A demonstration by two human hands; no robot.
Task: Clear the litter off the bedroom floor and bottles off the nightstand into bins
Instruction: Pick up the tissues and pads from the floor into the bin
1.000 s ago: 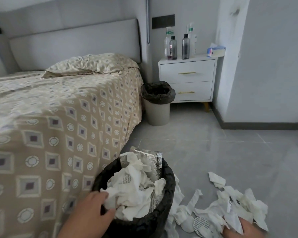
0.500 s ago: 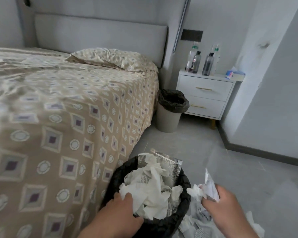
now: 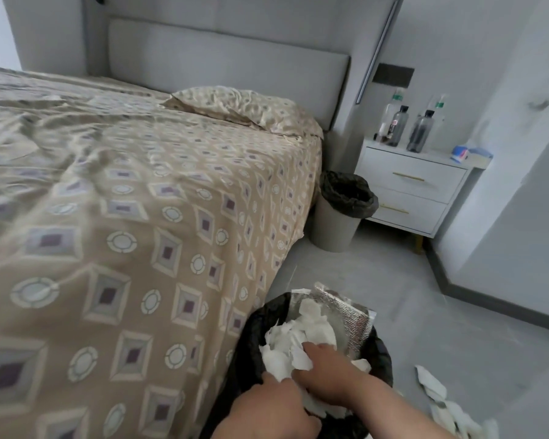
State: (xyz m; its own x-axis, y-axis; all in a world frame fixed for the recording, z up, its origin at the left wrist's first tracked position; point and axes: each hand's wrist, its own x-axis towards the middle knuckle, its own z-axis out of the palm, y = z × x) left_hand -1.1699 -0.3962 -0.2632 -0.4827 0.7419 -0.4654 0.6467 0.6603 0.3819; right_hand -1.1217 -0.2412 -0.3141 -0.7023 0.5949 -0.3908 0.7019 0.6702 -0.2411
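Head view, and both hands are down in the near bin, the black-lined one at the foot of the bed. Right hand lies on the heap of torn white paper, fingers stretched forward and close together, pressing it down. Left hand sits at the bin's near rim, fingers curled round the edge of the paper wad, though blur makes the exact hold hard to judge. A silver foil pouch juts up at the back, and the load is heaped to the rim.

That's the danger, I'd say: push too hard and scraps spill over the side, or the light bin tips towards the floor. More paper scraps lie on the tiles to the right, not yet collected. Farther off, the bottles stand untouched on the white nightstand, with a second lined bin just beside it. Plenty left to clear.
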